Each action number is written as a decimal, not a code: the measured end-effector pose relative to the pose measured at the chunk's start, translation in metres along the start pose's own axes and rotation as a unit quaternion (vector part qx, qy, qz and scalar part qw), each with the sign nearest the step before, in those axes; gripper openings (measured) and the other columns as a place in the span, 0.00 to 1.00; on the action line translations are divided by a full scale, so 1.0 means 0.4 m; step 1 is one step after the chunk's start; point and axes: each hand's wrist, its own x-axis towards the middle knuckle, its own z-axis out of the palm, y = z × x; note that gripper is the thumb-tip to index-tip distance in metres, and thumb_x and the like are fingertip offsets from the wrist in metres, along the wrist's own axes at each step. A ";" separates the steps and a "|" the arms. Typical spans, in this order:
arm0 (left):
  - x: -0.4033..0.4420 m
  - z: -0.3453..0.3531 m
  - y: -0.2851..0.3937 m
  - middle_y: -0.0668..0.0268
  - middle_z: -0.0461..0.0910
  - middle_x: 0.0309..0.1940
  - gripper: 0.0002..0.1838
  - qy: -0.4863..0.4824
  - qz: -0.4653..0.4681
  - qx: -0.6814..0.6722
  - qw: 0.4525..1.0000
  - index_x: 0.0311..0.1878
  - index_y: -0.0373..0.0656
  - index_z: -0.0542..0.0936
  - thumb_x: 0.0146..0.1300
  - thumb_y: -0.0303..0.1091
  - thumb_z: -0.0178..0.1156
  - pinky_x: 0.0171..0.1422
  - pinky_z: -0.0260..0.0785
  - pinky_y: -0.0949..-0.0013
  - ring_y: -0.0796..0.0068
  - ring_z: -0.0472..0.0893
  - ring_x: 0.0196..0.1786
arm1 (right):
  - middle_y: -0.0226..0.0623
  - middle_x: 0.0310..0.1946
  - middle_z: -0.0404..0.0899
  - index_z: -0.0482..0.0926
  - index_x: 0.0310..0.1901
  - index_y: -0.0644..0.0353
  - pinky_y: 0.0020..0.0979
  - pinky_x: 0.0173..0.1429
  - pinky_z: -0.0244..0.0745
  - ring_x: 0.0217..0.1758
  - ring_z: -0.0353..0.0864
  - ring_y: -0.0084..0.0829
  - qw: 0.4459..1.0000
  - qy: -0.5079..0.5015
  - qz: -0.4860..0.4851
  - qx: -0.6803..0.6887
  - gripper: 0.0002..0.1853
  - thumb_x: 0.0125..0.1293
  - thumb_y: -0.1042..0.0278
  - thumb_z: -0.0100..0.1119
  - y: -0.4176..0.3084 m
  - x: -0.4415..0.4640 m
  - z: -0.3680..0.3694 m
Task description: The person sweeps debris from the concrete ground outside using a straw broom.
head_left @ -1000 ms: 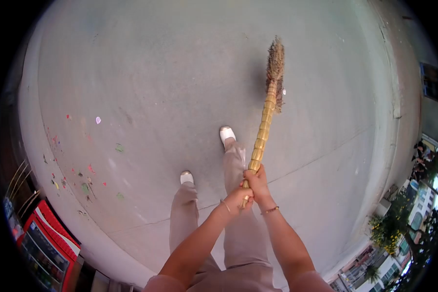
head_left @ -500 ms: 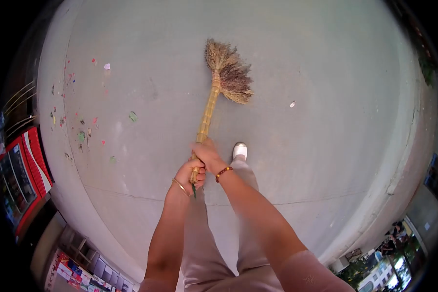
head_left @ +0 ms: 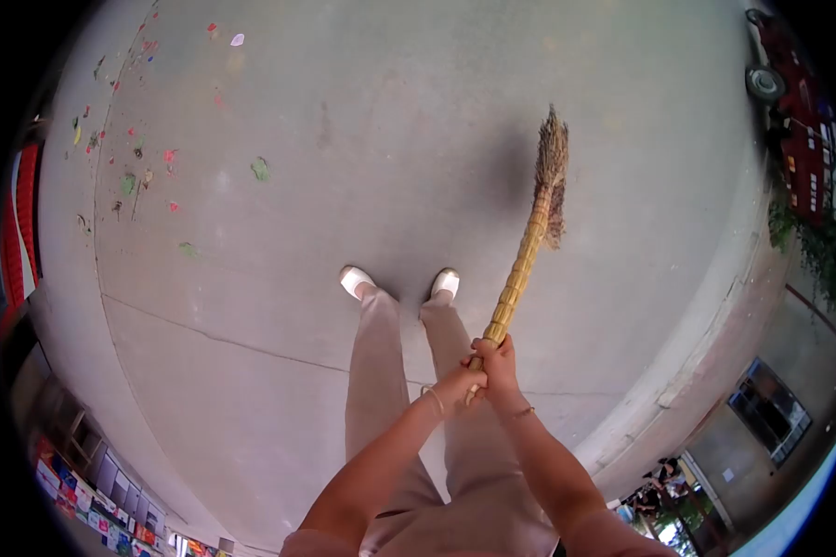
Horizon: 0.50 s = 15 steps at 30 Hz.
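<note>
A straw broom (head_left: pixel 520 269) slants up and to the right from my hands, its bristle head seen edge-on over the concrete floor. A dark shadow lies on the floor just left of the bristles, and the head looks raised off the ground. My left hand (head_left: pixel 461 382) is wrapped round the lower end of the bound handle. Just above it and to the right, my right hand (head_left: pixel 498 364) grips the same handle. Both hands are close together in front of my right leg.
Scraps of red paper (head_left: pixel 170 156) and green leaves (head_left: pixel 260 168) lie scattered on the floor at the left. A red vehicle (head_left: pixel 802 139) stands at the upper right. A kerb-like edge (head_left: pixel 683 381) runs along the right. My white shoes (head_left: pixel 356 278) are side by side.
The broom has swung to the right and turned edge-on, with both hands still on it. Both my shoes now show, and the white scrap on the right is out of sight.
</note>
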 end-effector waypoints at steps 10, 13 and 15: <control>0.192 -0.094 0.184 0.71 0.66 0.10 0.09 -0.033 -0.074 -0.067 0.994 0.17 0.46 0.66 0.48 0.33 0.52 0.09 0.49 0.82 0.84 0.63 0.09 | 0.36 0.18 0.70 0.67 0.24 0.61 0.32 0.23 0.70 0.18 0.71 0.32 0.987 0.019 0.144 -0.064 0.07 0.51 0.69 0.53 0.007 0.317 0.022; 0.045 -0.196 0.206 0.70 0.66 0.13 0.06 -0.044 0.005 -0.120 0.992 0.22 0.45 0.66 0.49 0.31 0.51 0.10 0.51 0.79 0.81 0.65 0.12 | 0.35 0.20 0.70 0.66 0.28 0.63 0.27 0.22 0.70 0.18 0.71 0.28 0.984 -0.108 0.058 -0.133 0.07 0.50 0.73 0.53 -0.003 0.221 0.250; -0.078 -0.203 0.230 0.70 0.66 0.13 0.05 0.041 0.154 -0.089 0.983 0.21 0.45 0.66 0.49 0.30 0.51 0.11 0.53 0.76 0.80 0.66 0.12 | 0.34 0.21 0.70 0.66 0.30 0.63 0.27 0.23 0.70 0.19 0.72 0.27 0.974 -0.181 0.043 -0.132 0.08 0.49 0.73 0.54 -0.039 0.168 0.353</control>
